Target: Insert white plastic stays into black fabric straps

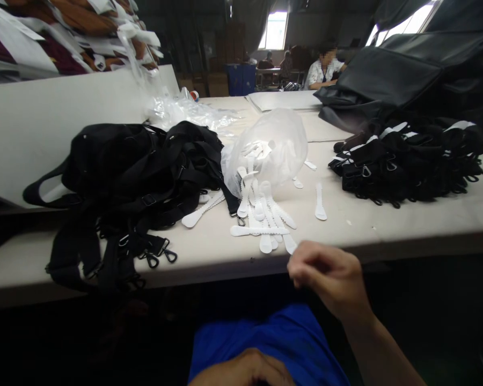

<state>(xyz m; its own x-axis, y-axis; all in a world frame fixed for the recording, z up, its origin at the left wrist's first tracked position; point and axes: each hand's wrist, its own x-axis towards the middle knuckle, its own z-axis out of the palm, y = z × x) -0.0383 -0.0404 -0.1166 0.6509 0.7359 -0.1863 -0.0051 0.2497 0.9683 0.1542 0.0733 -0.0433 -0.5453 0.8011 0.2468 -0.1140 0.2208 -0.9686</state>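
Note:
My right hand (326,276) is raised at the table's front edge, with its fingers curled together. Whatever lies inside them, if anything, is hidden. Right by its knuckles is the end of a white plastic strip (290,244), but whether they touch I cannot tell. Several more wavy-edged strips (266,220) are heaped there, spilling from a clear plastic bag (285,142). Low in the picture, my left hand (245,370) is in front of blue cloth (301,338); only its back shows, and its fingers are out of sight.
On the left lies a pile of black webbing straps (145,177) with metal hooks. Bundled black straps (402,166) with clips sit on the right, before a large black sheet (390,69). Behind are crumpled clear plastic (185,110) and a seated person (324,69).

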